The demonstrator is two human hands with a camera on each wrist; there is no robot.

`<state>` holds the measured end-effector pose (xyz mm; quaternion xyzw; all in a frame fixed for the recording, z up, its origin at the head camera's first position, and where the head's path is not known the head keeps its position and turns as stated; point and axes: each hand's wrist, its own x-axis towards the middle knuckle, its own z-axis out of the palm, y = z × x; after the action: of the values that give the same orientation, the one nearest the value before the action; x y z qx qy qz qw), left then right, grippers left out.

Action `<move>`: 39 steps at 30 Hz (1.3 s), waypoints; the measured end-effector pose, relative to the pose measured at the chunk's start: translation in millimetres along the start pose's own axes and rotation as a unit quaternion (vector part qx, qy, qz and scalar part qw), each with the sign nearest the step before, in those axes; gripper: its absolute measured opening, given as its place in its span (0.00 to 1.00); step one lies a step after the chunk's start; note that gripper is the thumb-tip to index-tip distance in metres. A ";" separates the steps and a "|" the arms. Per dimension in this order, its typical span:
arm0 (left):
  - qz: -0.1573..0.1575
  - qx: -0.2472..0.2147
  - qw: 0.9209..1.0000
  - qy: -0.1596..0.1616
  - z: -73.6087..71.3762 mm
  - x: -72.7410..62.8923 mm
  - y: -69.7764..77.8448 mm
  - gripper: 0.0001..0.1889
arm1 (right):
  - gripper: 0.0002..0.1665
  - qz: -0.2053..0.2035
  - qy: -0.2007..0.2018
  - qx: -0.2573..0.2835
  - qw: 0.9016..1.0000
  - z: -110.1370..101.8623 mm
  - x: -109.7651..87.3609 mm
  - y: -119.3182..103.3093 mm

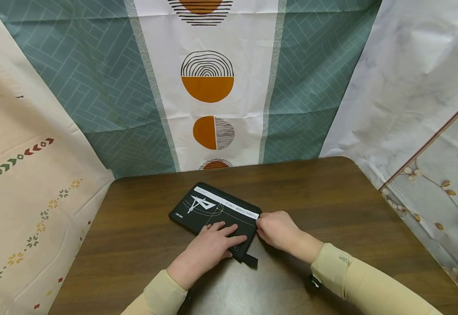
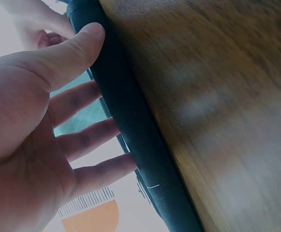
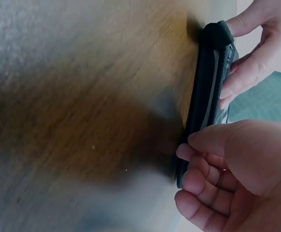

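Observation:
A flat black zip pouch (image 1: 229,210), printed with a white compass, a set square and a white band, lies at a slant on the table. My left hand (image 1: 209,245) rests on its near side with fingers spread and straight; in the left wrist view its thumb (image 2: 89,41) lies on the pouch's side. At the right end, my right hand (image 1: 278,229) has thumb and forefinger pinched together at the pouch edge. A zip line (image 3: 214,89) runs along that edge in the right wrist view up to the fingertips, which hide what lies between them.
A short black fabric loop (image 1: 250,261) sticks out from the pouch's near corner onto the brown wooden table (image 1: 142,236). Patterned cloths (image 1: 311,87) hang behind the table and on both sides. A dark strap (image 1: 314,281) shows under the right sleeve.

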<state>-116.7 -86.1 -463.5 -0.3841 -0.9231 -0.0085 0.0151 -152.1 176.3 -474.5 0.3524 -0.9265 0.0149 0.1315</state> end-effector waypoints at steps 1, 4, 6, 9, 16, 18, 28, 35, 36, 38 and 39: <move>0.001 0.000 1.000 0.001 0.1 -0.2 -0.1 0.31 | 0.15 -0.001 0.001 0.000 1.000 -0.1 -0.3 -1.0; 0.003 -0.001 1.000 0.004 0.4 -0.4 -0.3 0.31 | 0.15 -0.002 0.005 0.001 1.000 -0.5 -1.1 -4.4; 0.003 -0.001 1.000 0.003 0.2 -0.6 -0.3 0.31 | 0.15 -0.003 0.002 0.003 1.000 -1.6 -1.4 -7.3; 0.001 -0.003 1.000 0.002 0.0 -0.8 0.1 0.31 | 0.15 -0.007 -0.012 0.008 1.000 -3.9 -2.2 -12.2; -0.006 -0.007 1.000 0.000 -1.2 -1.0 1.4 0.31 | 0.14 -0.021 -0.038 0.018 0.999 -6.7 -2.7 -19.9; -0.006 -0.007 1.000 -0.001 -1.4 -0.9 1.6 0.31 | 0.14 -0.018 -0.038 0.016 0.999 -6.6 -3.1 -20.4; -0.008 -0.008 1.000 0.001 -0.7 -1.2 1.8 0.31 | 0.13 -0.027 -0.043 0.037 0.998 -8.1 -4.3 -28.7; -0.002 -0.012 1.000 0.014 -1.3 -1.6 1.8 0.30 | 0.13 -0.053 -0.039 0.047 0.997 -8.8 -7.3 -37.8; -0.001 -0.013 1.000 0.017 -1.1 -1.5 1.8 0.30 | 0.13 -0.057 -0.040 0.050 0.996 -9.0 -7.7 -39.2; 0.001 -0.011 1.000 0.022 -1.2 -1.7 1.7 0.30 | 0.14 -0.063 -0.041 0.054 0.996 -9.5 -8.3 -41.8; 0.001 -0.010 1.000 0.023 -1.0 -1.7 1.6 0.30 | 0.14 -0.066 -0.042 0.056 0.995 -9.7 -8.9 -43.0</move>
<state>-114.4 -86.3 -462.5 -0.3849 -0.9220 -0.0267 0.0330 -115.2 150.9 -470.2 0.4197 -0.9036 0.0434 0.0736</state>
